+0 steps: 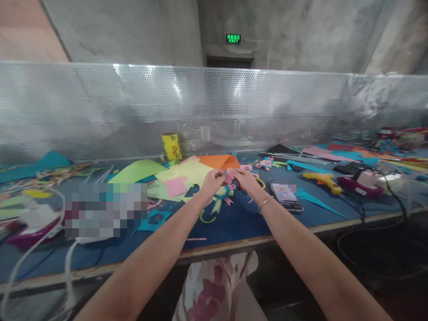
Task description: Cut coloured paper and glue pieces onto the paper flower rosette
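Observation:
My left hand (214,180) and my right hand (244,178) meet over the middle of the blue table. Between their fingertips is a small pink piece of paper (229,174), gripped from both sides. Right below it lies a craft piece with a teal ring and pale yellow ribbon-like tails (217,205); whether my fingers touch it I cannot tell. A curled lime-green strip (207,218) rests nearer the table's front edge. Just left of my left hand are a pale yellow sheet (189,171) and a pink sheet (175,187). A bracelet circles my right wrist.
To the right lie a phone (286,196) with a lit screen and a yellow glue gun (323,180) with a cord. A yellow packet (171,147) stands against the perforated metal screen (214,111). Coloured paper and white cables (68,263) cover the left side.

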The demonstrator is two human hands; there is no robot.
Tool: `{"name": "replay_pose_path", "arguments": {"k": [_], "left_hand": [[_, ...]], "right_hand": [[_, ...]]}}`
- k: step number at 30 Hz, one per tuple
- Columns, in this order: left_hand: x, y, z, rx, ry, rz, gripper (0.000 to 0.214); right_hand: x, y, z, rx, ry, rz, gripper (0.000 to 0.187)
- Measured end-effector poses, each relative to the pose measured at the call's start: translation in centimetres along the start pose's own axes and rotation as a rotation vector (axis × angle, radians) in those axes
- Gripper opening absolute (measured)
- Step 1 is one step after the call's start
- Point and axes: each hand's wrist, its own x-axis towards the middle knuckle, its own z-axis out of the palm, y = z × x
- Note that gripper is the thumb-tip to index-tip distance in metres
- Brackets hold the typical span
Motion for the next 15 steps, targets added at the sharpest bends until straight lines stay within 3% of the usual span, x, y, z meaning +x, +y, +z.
{"name": "replay_pose_path", "arguments": {"k": [3,11,15], "left_hand": [[-0.11,-0.10,0.15,0.024,-0.033,0.014,0.014],[-0.12,0.25,0.01,0.046,-0.045,0.019,0.017],[-0.45,0.84,0.11,0.028,-0.034,-0.003,0.017]], "right_hand": [[0.03,0.05,-0.23,-0.061,0.039,-0.056,0.040],[0.17,0.33,-0.08,0.085,0.035,0.002,0.035],[-0.23,-0.21,-0.47,-0.038,-0.018,-0.004,0.042]]}}
